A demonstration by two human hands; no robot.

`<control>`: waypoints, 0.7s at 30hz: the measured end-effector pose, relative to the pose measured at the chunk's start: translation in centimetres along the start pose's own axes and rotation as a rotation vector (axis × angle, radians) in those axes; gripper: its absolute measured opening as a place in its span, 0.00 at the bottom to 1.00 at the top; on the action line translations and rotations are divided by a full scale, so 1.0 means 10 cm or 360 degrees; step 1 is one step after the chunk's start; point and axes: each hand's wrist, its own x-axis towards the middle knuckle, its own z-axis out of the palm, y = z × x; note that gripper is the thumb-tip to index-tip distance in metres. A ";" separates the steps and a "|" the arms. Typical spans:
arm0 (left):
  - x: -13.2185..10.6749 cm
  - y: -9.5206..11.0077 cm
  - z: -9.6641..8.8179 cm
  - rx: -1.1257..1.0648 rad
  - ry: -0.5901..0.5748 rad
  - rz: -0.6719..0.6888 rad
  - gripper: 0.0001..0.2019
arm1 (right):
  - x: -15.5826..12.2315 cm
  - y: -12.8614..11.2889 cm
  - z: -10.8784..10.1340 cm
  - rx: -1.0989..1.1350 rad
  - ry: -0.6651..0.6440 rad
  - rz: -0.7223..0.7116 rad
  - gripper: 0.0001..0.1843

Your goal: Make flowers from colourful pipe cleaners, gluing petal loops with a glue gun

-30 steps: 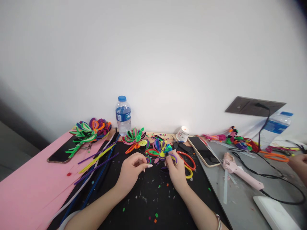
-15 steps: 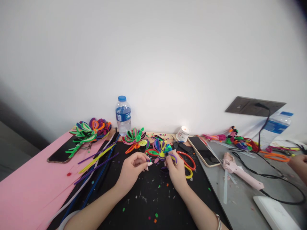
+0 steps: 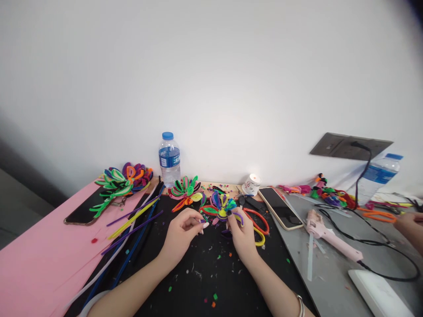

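Scraps (image 3: pixel 215 296) are lying on the mat (image 3: pixel 185 275) at the bottom centre; above them, the left hand (image 3: pixel 183 229) is curling its fingers, though I cannot tell whether they are pinching anything; the right hand (image 3: pixel 242 233) is gripping the flower (image 3: pixel 222 212), which is sitting just below the frame's middle; scissors (image 3: pixel 265 222) are lying right of it; a bottle (image 3: pixel 169 157) is standing behind, left of centre.

Open mat (image 3: pixel 185 286) between forearms (image 3: pixel 132 286), pipe-cleaner flowers (image 3: pixel 185 188) beyond
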 end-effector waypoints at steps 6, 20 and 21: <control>0.00 -0.06 0.00 -0.0002 0.0031 0.0004 0.05 | -0.01 0.01 0.00 0.0008 0.0003 0.0011 0.10; 0.03 -0.11 0.02 -0.0145 0.0016 -0.0151 0.13 | 0.00 -0.01 0.00 0.0043 0.0003 -0.0003 0.10; 0.03 -0.10 0.03 -0.0168 -0.0004 -0.0190 0.16 | 0.00 -0.01 0.00 0.0072 -0.0010 0.0007 0.10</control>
